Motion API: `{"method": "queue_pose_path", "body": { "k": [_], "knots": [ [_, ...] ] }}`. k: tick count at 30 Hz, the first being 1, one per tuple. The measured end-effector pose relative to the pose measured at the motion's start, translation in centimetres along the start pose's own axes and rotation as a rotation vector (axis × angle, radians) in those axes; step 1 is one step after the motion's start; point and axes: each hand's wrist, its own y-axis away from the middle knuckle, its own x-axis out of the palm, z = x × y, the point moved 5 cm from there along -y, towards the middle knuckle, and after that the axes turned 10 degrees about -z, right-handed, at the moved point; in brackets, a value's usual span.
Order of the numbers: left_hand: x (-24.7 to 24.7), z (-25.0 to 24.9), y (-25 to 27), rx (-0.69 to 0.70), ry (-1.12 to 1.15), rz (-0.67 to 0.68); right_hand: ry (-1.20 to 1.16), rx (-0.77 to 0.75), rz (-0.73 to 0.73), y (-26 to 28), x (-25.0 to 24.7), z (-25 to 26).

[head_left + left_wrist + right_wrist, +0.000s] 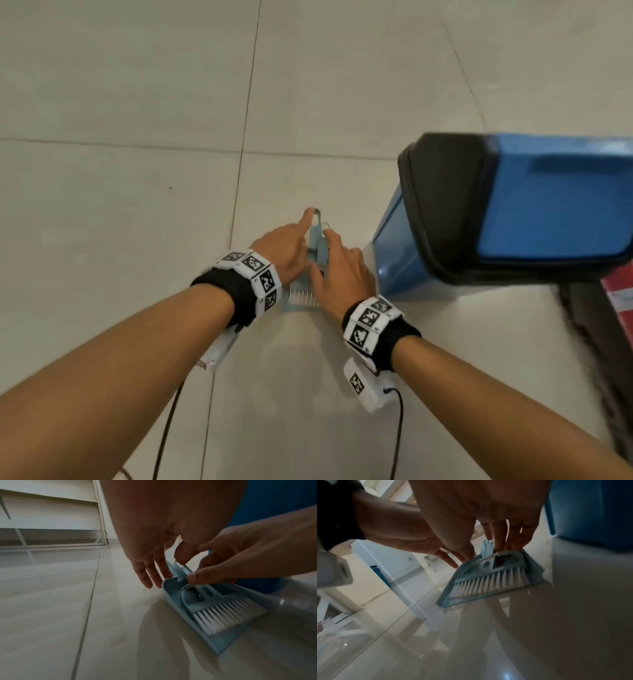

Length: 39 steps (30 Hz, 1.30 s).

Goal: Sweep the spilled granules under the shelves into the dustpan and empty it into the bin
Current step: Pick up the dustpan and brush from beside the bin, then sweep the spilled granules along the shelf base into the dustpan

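Observation:
A light-blue dustpan point(291, 308) lies flat on the tiled floor, just left of the blue bin point(548, 205). A matching brush point(303, 296) with white bristles point(228, 616) rests inside the pan point(173, 599). My right hand point(325, 253) pinches the brush handle, thumb on top and fingers curled round it point(214, 576). My left hand point(298, 240) touches the pan's back left corner and handle with straight fingers point(150, 574). Both hands also show in the right wrist view, above the pan point(447, 597). No granules are visible.
The bin point(590, 513) has a black liner point(445, 205) and stands close on the right. White shelves point(51, 513) stand farther off across the floor. A red-and-dark object point(616, 301) lies at the right edge. Cables trail from both wristbands.

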Motion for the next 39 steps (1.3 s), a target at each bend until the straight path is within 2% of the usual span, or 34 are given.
{"method": "queue_pose_path", "body": {
  "k": [2, 4, 6, 9, 13, 15, 18, 21, 23, 25, 27, 31, 39],
  "knots": [
    [0.5, 0.0, 0.6, 0.000, 0.016, -0.027, 0.021, -0.021, -0.040, 0.4, 0.2, -0.2],
    [0.5, -0.1, 1.6, -0.009, -0.009, -0.009, 0.006, -0.021, -0.006, 1.1, -0.1, 0.0],
    [0.9, -0.1, 2.2, -0.038, -0.080, 0.031, -0.032, 0.019, 0.041, 2.0, -0.8, -0.4],
    [2.3, 0.4, 2.6, -0.061, -0.279, 0.087, -0.160, 0.097, 0.026, 3.4, -1.4, -1.7],
    [2.7, 0.2, 2.2, 0.148, -0.607, 0.108, -0.261, 0.127, 0.070, 5.0, -2.3, -3.4],
    [1.9, -0.3, 2.1, 0.199, -0.685, 0.090, -0.269, 0.138, 0.118, 5.6, -3.5, -4.2],
    [1.7, -1.4, 3.1, 0.249, -0.688, 0.122, -0.261, 0.162, 0.174, 7.2, -5.7, -5.7],
    [2.7, -3.1, 4.9, 0.396, -0.680, 0.194, -0.268, 0.218, 0.251, 9.0, -8.1, -7.7],
    [3.2, -4.3, 5.9, 0.461, -0.693, 0.217, -0.260, 0.270, 0.352, 10.2, -9.9, -9.3],
    [3.8, -5.4, 6.6, 0.452, -0.650, 0.230, -0.203, 0.297, 0.453, 11.3, -12.1, -10.6],
    [4.6, -6.0, 7.2, 0.378, -0.542, 0.243, -0.087, 0.281, 0.492, 12.3, -14.2, -11.7],
    [6.8, -8.8, 8.6, 0.337, -0.433, 0.243, 0.084, 0.256, 0.383, 14.1, -19.1, -13.6],
    [11.2, -16.8, 9.9, 0.267, -0.075, 0.274, 0.023, 0.392, -0.071, 15.6, -25.3, -19.1]
  ]
}}
